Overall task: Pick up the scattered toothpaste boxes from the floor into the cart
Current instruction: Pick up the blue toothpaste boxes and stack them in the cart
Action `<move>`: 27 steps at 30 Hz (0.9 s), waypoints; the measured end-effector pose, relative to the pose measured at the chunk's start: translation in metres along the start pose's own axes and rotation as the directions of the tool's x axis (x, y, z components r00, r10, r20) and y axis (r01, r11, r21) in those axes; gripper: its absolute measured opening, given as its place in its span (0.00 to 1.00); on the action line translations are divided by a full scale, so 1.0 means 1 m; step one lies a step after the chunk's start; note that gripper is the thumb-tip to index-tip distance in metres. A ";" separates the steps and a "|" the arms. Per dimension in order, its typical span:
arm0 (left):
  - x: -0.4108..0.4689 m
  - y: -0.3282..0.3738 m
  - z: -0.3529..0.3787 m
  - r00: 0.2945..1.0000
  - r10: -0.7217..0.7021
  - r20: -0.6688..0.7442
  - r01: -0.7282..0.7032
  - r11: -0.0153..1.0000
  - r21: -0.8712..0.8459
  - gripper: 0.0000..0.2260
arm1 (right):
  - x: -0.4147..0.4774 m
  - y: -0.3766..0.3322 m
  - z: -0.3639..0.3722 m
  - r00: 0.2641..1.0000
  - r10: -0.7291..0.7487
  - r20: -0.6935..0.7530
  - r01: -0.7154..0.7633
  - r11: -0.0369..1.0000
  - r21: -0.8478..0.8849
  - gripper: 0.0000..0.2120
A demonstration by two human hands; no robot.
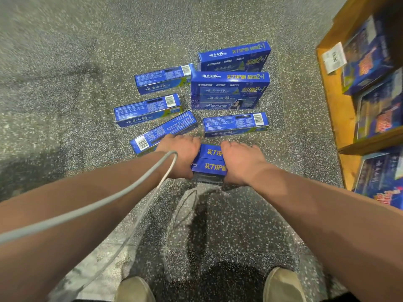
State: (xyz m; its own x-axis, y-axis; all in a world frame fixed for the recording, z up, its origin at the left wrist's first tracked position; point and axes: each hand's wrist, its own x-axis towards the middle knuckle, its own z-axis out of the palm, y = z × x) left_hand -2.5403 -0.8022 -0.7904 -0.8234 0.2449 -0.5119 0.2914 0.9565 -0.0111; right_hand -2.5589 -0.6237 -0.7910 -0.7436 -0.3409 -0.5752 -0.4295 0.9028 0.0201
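Blue toothpaste boxes lie scattered on the speckled floor. Between my hands is a stack of large blue boxes (pixel 211 163) with yellow lettering; my left hand (pixel 182 155) grips its left end and my right hand (pixel 241 164) grips its right end. Beyond them lie several slim single boxes: one (pixel 162 132) touching my left hand, one (pixel 148 110) to its left, one (pixel 163 78) farther back, one (pixel 235 124) on the right. Two large multipacks (pixel 230 90) (pixel 234 55) stand upright behind. No cart is in view.
A wooden shelf (pixel 335 110) stocked with more blue boxes runs along the right edge, with a white price tag (pixel 333 57). A grey cable (pixel 122 197) drapes over my left forearm. My two shoes (pixel 135 289) (pixel 283 284) show at the bottom.
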 end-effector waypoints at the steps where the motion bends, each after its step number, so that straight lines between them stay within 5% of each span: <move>1: 0.001 -0.001 -0.001 1.000 0.003 0.007 -0.003 1.000 -0.002 0.28 | 0.001 0.001 -0.002 1.000 -0.005 -0.003 0.005 1.000 -0.008 0.42; 10: -0.089 -0.017 -0.134 1.000 -0.018 0.001 0.018 0.999 -0.028 0.28 | -0.081 -0.007 -0.130 0.998 -0.025 -0.053 0.025 1.000 0.010 0.30; 21: -0.384 -0.066 -0.483 0.968 -0.252 -0.015 0.249 0.961 -0.119 0.25 | -0.326 -0.070 -0.509 0.957 -0.267 -0.115 0.249 0.957 -0.147 0.31; 27: -0.533 -0.112 -0.619 0.900 -0.430 -0.075 0.415 0.896 -0.155 0.25 | -0.422 -0.135 -0.678 0.870 -0.448 -0.205 0.395 0.883 -0.254 0.26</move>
State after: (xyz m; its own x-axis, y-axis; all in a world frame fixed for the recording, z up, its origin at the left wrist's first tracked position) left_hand -2.4353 -0.9418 0.0158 -0.9025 -0.1790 -0.3918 -0.1563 0.9837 -0.0894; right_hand -2.5347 -0.7791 0.0039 -0.5597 -0.7548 -0.3421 -0.8030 0.5960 -0.0012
